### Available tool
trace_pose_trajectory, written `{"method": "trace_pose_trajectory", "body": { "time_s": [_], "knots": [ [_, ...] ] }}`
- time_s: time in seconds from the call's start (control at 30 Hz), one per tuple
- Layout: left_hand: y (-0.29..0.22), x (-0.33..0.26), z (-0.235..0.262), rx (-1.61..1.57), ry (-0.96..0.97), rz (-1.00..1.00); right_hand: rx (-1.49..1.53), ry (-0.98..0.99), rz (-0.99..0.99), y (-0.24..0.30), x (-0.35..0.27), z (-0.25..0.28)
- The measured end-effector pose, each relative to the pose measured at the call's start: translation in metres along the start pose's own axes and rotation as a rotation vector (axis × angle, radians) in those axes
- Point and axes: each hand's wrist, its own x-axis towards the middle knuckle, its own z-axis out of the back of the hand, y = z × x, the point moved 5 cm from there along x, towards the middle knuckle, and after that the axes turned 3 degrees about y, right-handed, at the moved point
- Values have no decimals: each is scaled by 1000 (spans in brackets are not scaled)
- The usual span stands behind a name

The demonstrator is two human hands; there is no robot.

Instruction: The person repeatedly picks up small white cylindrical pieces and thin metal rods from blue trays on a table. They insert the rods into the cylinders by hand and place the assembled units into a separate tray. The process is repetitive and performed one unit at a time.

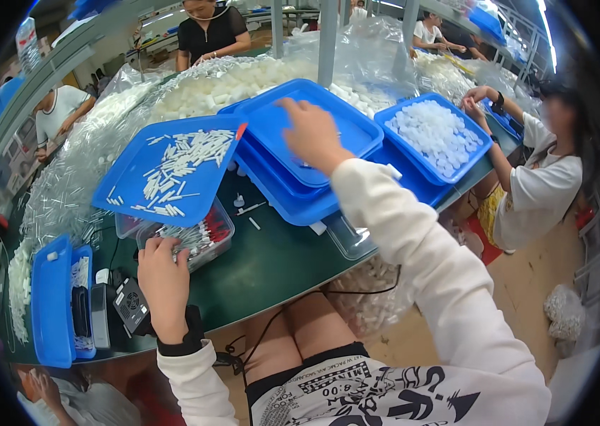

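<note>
My left hand [163, 278] has its fingers bent over the near left edge of a clear plastic box [223, 240], gripping it there. Small white, red and clear parts lie in the box. A blue tray [117, 186] of thin white tubes [185, 157] sits tilted over the box's far side. My right hand [312, 136] reaches over the upper of several stacked blue trays [307, 91]. Its fingers are slightly blurred by motion but look stretched out, and I see nothing in them. Only a few small pieces show in that tray.
Right of the stack, a blue tray [460, 179] holds white translucent pieces [435, 131]. Loose small parts lie on the green table [243, 284]. A black device [131, 305] and narrow blue trays [50, 312] stand at left. Plastic parts are heaped behind; a co-worker [537, 177] sits at right.
</note>
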Motion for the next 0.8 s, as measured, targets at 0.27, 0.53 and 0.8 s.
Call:
{"method": "trace_pose_trajectory", "body": {
  "time_s": [0.27, 0.53, 0.8],
  "knots": [
    [5, 5, 3, -70, -54, 50, -123, 445, 100, 133, 37, -81],
    [5, 3, -5, -69, -33, -17, 57, 517, 430, 174, 19, -101],
    [-5, 6, 5, -121, -118, -79, 189, 306, 252, 154, 10, -72]
  ]
}}
